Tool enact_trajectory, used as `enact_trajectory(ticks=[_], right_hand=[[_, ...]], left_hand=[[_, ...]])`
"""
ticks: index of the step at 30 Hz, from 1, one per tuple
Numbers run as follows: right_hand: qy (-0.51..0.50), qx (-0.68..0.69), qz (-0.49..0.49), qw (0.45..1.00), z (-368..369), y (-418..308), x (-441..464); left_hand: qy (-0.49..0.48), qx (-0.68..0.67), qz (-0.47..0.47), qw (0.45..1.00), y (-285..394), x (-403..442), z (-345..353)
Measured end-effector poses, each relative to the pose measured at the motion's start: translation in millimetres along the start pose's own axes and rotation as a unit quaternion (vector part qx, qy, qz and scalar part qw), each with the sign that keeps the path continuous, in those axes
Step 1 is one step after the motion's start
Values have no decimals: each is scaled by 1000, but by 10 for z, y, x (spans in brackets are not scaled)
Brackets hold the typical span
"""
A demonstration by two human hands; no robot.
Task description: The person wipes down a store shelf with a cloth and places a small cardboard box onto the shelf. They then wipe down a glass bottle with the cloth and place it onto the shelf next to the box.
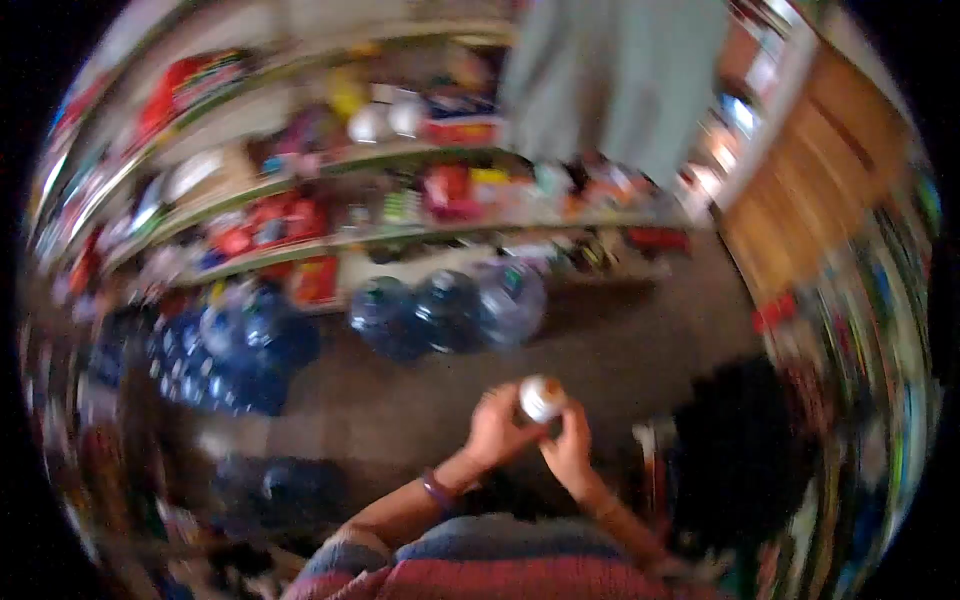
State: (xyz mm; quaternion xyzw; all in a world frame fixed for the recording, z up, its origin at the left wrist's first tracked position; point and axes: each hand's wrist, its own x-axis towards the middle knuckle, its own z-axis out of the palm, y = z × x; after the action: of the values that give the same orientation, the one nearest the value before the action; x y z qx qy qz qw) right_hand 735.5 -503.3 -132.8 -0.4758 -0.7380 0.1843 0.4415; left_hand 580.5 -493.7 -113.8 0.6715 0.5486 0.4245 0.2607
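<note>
In the head view I hold a small white round container [543,398] with an orange-brown mark on its top, out in front of my body. My left hand [494,430] grips its left side, with a purple band around the wrist. On the container's lower right side are the fingers of my right hand [571,447]. Both hands are close together, closed around it. Motion blur hides any lettering, and I cannot tell exactly what kind of container it is.
Large blue water jugs [447,310] stand on the floor before shelves [330,243] packed with goods. A pack of blue bottles [215,365] is at left. A wooden door [825,160] stands at right, near a dark bushy shape [740,450] and more stacked goods.
</note>
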Motion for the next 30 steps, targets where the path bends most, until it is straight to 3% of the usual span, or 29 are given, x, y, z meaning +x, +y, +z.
enact_trajectory(ticks=[4,8,12,15,20,24,28,30], right_hand=[[1,26,27,999,310,5,56],[-25,51,86,995,244,122,-37],[12,-2,152,988,-22,200,-184],[24,2,278,960,-539,186,-369],[247,-60,342,905,-1102,267,-1134],[380,-88,372,843,-1660,270,-1881],[462,-122,431,765,-2210,315,-2575],[503,-111,443,734,-2605,414,-2923]], left_hand=[[14,-73,-63,995,-76,57,-153],[-12,-103,-56,993,-318,10,137],[-116,-43,50,991,-190,133,392],[-223,-154,74,960,-10,200,889],[-398,-162,117,895,743,39,1616],[-543,-257,128,789,1207,-454,2409],[-554,-214,329,735,1814,-935,3070],[-596,-200,290,722,2135,-1284,3434]])
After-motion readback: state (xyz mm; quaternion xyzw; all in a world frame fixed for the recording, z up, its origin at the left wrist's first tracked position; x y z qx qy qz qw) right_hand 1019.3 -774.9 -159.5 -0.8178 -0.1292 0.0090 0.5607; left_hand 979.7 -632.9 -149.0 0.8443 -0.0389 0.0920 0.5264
